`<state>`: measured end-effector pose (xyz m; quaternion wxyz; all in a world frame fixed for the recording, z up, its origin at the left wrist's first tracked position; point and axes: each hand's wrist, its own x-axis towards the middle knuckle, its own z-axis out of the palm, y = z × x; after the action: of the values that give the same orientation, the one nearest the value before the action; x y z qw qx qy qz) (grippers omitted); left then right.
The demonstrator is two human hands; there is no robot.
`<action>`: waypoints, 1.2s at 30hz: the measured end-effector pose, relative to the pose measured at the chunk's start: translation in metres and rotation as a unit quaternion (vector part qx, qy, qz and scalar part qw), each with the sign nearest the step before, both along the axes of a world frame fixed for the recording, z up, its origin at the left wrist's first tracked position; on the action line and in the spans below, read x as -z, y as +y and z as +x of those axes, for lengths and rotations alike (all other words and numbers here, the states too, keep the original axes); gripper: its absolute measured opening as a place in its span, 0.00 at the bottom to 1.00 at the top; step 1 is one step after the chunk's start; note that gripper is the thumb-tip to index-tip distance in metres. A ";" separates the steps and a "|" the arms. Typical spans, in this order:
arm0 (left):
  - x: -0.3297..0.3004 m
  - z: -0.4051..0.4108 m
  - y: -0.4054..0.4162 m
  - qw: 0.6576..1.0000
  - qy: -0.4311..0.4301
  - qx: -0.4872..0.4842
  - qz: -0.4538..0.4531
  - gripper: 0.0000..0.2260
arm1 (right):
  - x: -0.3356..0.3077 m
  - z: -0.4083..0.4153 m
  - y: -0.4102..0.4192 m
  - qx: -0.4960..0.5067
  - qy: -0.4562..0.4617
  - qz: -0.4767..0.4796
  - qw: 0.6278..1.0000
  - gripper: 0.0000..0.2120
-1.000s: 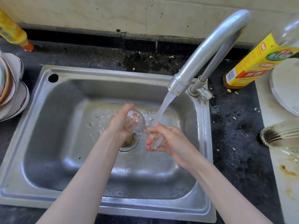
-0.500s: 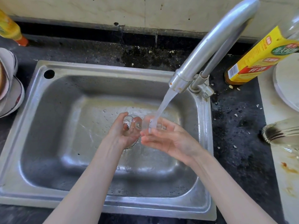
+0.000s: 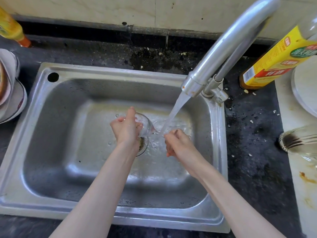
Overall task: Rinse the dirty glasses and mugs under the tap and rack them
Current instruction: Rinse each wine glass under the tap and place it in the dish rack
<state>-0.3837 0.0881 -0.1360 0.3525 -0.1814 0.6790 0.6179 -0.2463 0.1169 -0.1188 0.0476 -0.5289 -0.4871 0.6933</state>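
Observation:
My left hand [image 3: 126, 130] grips a clear glass [image 3: 145, 125] low in the steel sink [image 3: 42, 127], just above the drain. The glass lies tilted, its mouth turned right toward the stream. Water [image 3: 177, 109] runs from the tap spout [image 3: 223, 50] and lands between the glass and my right hand [image 3: 179, 144]. The fingers of that hand are loosely curled under the water and I see nothing in them. Whether its fingertips touch the glass rim I cannot tell.
Stacked plates and bowls [image 3: 12, 100] sit on the counter left of the sink. A yellow-labelled bottle [image 3: 274, 60] stands behind the tap, a white round plate [image 3: 305, 93] and a dirty clear glass vessel [image 3: 300, 140] lie on the right counter. Another yellow bottle [image 3: 10, 26] is far left.
My left hand has turned the glass and lifted it slightly toward the stream. My right hand has drawn back to the right and curled its fingers.

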 end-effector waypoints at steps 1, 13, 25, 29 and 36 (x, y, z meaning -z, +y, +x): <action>-0.004 0.001 0.000 0.999 0.031 0.015 -0.001 0.15 | 0.001 0.001 0.002 -0.024 -0.017 0.005 1.000 0.07; -0.035 0.006 -0.006 0.956 -0.005 0.223 0.192 0.17 | -0.012 0.000 0.009 -0.173 0.063 0.080 0.980 0.15; -0.036 0.029 -0.011 0.948 0.018 0.286 0.138 0.15 | 0.011 0.008 -0.004 -0.112 0.065 0.142 0.981 0.06; -0.044 0.044 -0.017 0.921 0.130 0.355 0.088 0.21 | 0.023 0.003 -0.013 -0.048 0.038 0.179 0.982 0.09; -0.043 0.041 -0.032 0.864 0.222 0.439 0.109 0.27 | 0.020 0.002 -0.015 -0.017 0.101 0.193 0.976 0.19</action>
<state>-0.3430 0.0558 -0.0933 0.4448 0.3166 0.6770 0.4936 -0.2441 0.1021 -0.1387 0.1858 -0.4287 -0.6130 0.6371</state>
